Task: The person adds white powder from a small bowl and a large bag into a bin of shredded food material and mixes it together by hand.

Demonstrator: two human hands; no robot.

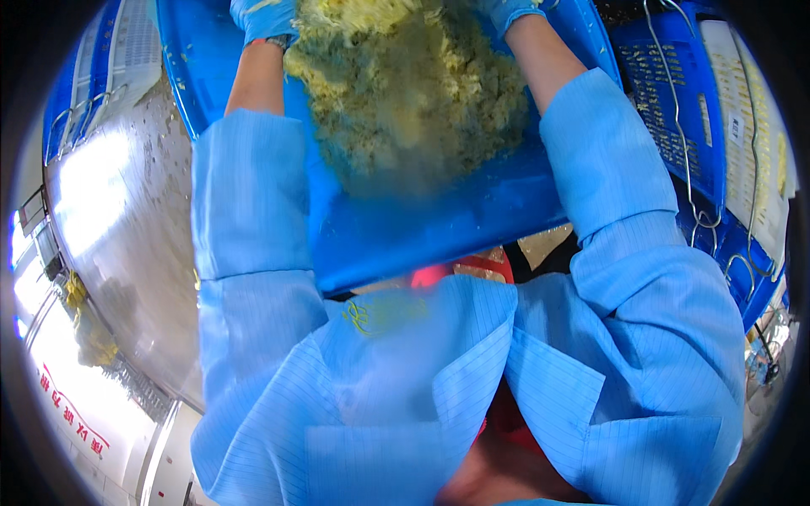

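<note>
A large blue plastic tub (436, 221) tilts in front of me. Inside it lies a heap of pale yellow shredded material (411, 107), perhaps a vegetable; a blurry smear covers its middle. My left hand (266, 19), in a blue glove, is beside the heap's left edge at the top of the view, with a few shreds stuck to the glove. On the heap's far right, my right hand (511, 11) wears a matching glove and is mostly cut off by the frame. The fingers of both hands are out of sight, so any grip is hidden.
A wet metal table (139, 209) extends on the left, with white and blue plastic crates (130, 57) at its far end. To the right stand a blue perforated crate (671, 95) and a white one (743, 126), both with wire handles. Red writing marks the wall.
</note>
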